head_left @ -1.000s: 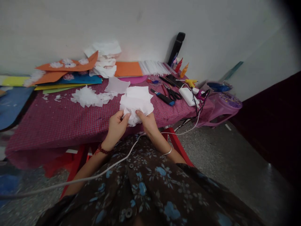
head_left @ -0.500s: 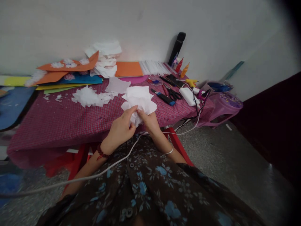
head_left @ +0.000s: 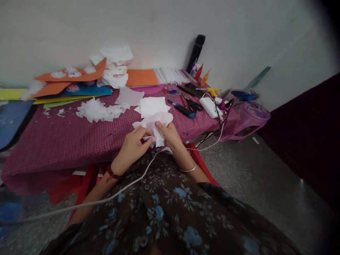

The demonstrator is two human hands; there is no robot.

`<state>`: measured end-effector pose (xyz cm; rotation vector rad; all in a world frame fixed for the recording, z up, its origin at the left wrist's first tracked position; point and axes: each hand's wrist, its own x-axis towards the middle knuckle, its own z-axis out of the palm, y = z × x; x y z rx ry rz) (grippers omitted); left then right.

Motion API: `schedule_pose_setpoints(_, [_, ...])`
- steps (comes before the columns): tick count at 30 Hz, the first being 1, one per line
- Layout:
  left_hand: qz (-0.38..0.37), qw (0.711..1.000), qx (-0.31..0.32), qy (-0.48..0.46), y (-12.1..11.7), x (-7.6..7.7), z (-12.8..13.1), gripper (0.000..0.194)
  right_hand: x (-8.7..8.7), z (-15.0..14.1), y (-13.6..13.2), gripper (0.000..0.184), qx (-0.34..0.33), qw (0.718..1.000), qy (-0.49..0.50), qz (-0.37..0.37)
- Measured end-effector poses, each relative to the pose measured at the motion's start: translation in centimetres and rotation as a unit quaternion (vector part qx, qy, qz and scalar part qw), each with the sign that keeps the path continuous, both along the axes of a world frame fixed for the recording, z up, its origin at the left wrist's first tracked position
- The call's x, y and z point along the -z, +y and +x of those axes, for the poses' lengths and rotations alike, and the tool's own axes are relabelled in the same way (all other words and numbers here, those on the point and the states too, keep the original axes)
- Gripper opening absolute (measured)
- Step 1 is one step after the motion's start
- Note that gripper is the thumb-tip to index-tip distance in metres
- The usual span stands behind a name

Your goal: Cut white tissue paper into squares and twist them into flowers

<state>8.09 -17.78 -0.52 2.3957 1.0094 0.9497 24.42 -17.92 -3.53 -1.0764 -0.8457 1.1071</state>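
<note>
Thin white tissue paper (head_left: 158, 136), crumpled and layered, is held between my two hands at the table's front edge. My left hand (head_left: 135, 143) pinches an edge of it between thumb and fingers. Its other side is gripped by my right hand (head_left: 170, 134), thumb on top and fingers hidden underneath. Just beyond lies a stack of flat white paper squares (head_left: 152, 106). Left of that are a single thin white sheet (head_left: 129, 96) and a heap of ruffled white tissue (head_left: 92, 110).
On the checked tablecloth (head_left: 66, 138) lie a box cutter (head_left: 182, 108), scissors (head_left: 193, 105), a white power bank (head_left: 210, 107) and a yellow glue gun (head_left: 213, 92). Coloured sheets (head_left: 87, 92) are piled at the back left. A white cable (head_left: 106, 200) crosses my lap. A pink stool (head_left: 247, 122) stands right.
My left hand has shifted slightly left and down, now pinching the tissue's lower left edge. My right thumb stays on the paper. The whole view has shifted a little.
</note>
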Motion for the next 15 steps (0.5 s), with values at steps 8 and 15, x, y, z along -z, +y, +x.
schedule_pose_setpoints(8, [0.041,0.997,0.053,0.028,1.1,0.3,-0.9,0.026,-0.2,0.7,0.1,0.046,-0.010,0.998,0.058,0.006])
schedule_pose_setpoints(15, [0.004,0.991,-0.077,0.113,2.4,0.1,-2.7,0.017,0.2,2.1,0.3,0.043,0.021,0.998,0.043,-0.030])
